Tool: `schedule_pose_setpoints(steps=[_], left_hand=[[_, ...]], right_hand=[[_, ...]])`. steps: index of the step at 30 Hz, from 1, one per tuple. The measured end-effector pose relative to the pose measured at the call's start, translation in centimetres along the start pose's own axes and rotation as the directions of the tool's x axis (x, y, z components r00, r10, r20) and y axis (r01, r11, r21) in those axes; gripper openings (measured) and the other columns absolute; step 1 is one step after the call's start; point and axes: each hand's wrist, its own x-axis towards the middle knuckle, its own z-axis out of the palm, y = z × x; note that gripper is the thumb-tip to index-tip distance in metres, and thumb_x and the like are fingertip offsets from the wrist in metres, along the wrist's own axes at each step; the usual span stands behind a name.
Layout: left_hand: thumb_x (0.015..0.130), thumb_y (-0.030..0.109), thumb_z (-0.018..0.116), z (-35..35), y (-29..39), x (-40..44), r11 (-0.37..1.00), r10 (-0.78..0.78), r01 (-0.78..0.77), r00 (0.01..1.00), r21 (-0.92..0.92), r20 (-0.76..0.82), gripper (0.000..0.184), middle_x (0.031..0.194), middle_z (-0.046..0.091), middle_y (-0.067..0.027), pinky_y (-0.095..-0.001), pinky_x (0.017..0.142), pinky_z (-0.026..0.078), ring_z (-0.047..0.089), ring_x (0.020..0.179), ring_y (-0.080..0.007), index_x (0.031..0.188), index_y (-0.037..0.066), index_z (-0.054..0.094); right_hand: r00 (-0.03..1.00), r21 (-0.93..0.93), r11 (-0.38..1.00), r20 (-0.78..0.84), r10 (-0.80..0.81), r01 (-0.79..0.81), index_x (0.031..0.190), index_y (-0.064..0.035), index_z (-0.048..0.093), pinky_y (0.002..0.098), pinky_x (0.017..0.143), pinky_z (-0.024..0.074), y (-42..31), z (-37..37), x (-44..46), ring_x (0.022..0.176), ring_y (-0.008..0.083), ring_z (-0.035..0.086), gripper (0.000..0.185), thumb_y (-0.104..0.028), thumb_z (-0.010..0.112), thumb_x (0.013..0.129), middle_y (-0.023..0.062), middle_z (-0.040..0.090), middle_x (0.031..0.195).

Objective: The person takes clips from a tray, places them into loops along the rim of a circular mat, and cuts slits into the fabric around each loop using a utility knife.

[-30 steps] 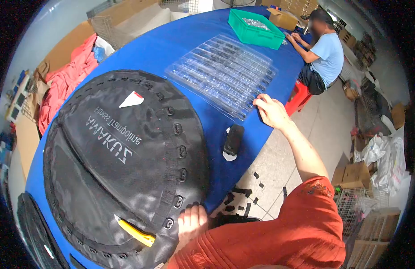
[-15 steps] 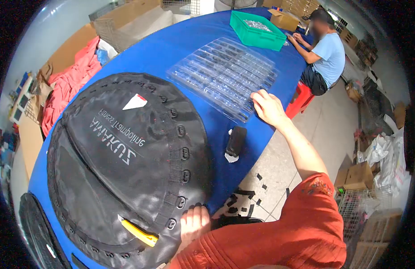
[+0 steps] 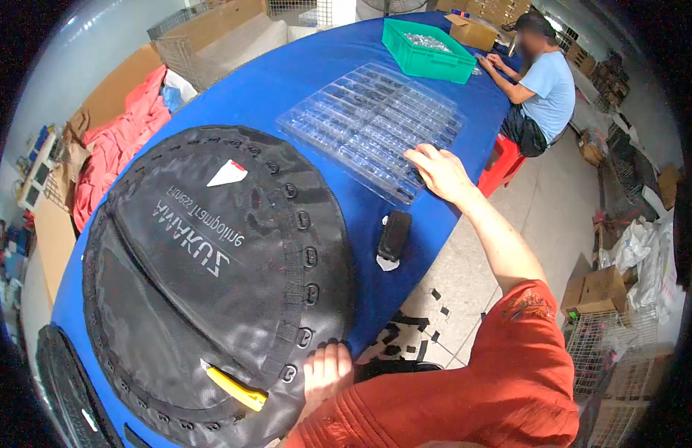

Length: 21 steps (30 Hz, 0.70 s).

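My left hand (image 3: 329,371) lies with its fingers stretched out on the near edge of a round black fitness trampoline cover (image 3: 234,299). The cover has printed lettering, a white label and metal hooks around its rim. On it rests a yellow utility knife (image 3: 237,387). My right hand (image 3: 441,173) is at the near right end of a clear plastic tray (image 3: 346,112) with rows of slots. Its fingers are bent together over the tray's edge; what they pinch, if anything, is hidden. Near the hand lies a small black block (image 3: 394,235) with white paper scraps under it.
A green crate (image 3: 435,56) of small shiny parts stands farther up the blue table (image 3: 256,97). A person (image 3: 547,89) in a light-blue shirt sits on a red stool at the right side. Another black round piece (image 3: 69,381) lies at lower left. Black scraps litter the floor.
My right hand has shifted slightly up and left over the tray's edge. My left hand stays on the cover; the view has moved a little.
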Motion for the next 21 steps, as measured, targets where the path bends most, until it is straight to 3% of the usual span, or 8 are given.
schedule_pose_setpoints(steps=[11,15,18,19,20,21], left_hand=[[0.084,0.017,0.067,-0.2,0.1,0.1,1.000,-0.005,0.005,1.000,-0.011,0.006,0.036,0.114,0.063,-0.0115,-0.0453,0.084,0.049,0.063,0.099,-0.0295,0.118,0.006,0.061],[0.087,0.015,0.066,-0.7,0.1,0.5,1.000,-0.015,0.015,1.000,-0.018,0.022,0.035,0.114,0.065,-0.0111,-0.0420,0.088,0.050,0.065,0.102,-0.0268,0.120,0.004,0.059],[0.087,0.015,0.066,-0.6,0.2,0.6,0.999,-0.024,0.025,0.999,-0.027,0.032,0.032,0.113,0.065,-0.0110,-0.0424,0.088,0.050,0.065,0.102,-0.0267,0.117,0.004,0.061],[0.087,0.015,0.066,-0.6,0.2,0.5,0.999,-0.026,0.027,0.999,-0.025,0.041,0.031,0.113,0.066,-0.0111,-0.0427,0.088,0.050,0.065,0.103,-0.0267,0.116,0.004,0.062],[0.087,0.015,0.066,-0.6,0.1,0.4,1.000,-0.016,0.017,0.999,-0.022,0.046,0.031,0.113,0.066,-0.0111,-0.0427,0.088,0.050,0.065,0.103,-0.0267,0.116,0.004,0.062],[0.087,0.016,0.065,-0.5,0.0,0.4,1.000,-0.002,0.003,0.999,-0.012,0.049,0.031,0.114,0.066,-0.0113,-0.0432,0.089,0.050,0.065,0.103,-0.0271,0.115,0.003,0.063]], right_hand=[[1.000,0.001,1.000,-0.016,0.001,-0.001,0.132,-0.0179,0.061,0.0473,0.084,0.0556,0.6,-0.4,-1.0,0.099,0.0371,0.068,0.041,-0.008,0.063,0.093,0.0158,0.062,0.125],[0.996,0.068,0.997,-0.083,0.029,-0.024,0.128,-0.0164,0.064,0.0469,0.083,0.0567,-2.7,-2.5,-0.8,0.099,0.0364,0.068,0.035,-0.011,0.065,0.093,0.0149,0.062,0.124],[0.976,0.435,0.894,-0.218,-0.012,0.108,0.109,-0.0093,0.072,0.0450,0.081,0.0584,-9.3,-6.4,-0.3,0.093,0.0349,0.070,0.019,-0.011,0.070,0.090,0.0126,0.071,0.104],[0.957,0.408,0.890,-0.274,-0.095,0.205,0.100,-0.0067,0.072,0.0451,0.079,0.0581,-12.1,-8.3,-0.4,0.089,0.0354,0.071,0.012,-0.009,0.071,0.089,0.0118,0.072,0.096],[0.942,0.570,0.762,-0.296,-0.158,0.307,0.101,-0.0087,0.070,0.0438,0.076,0.0565,-14.7,-10.9,-0.6,0.087,0.0337,0.070,0.013,-0.012,0.072,0.089,0.0102,0.072,0.097],[0.915,0.659,0.637,-0.322,-0.243,0.400,0.099,-0.0115,0.072,0.0388,0.075,0.0554,-16.9,-13.1,-1.3,0.090,0.0257,0.072,0.008,-0.014,0.073,0.091,0.0073,0.073,0.099]])
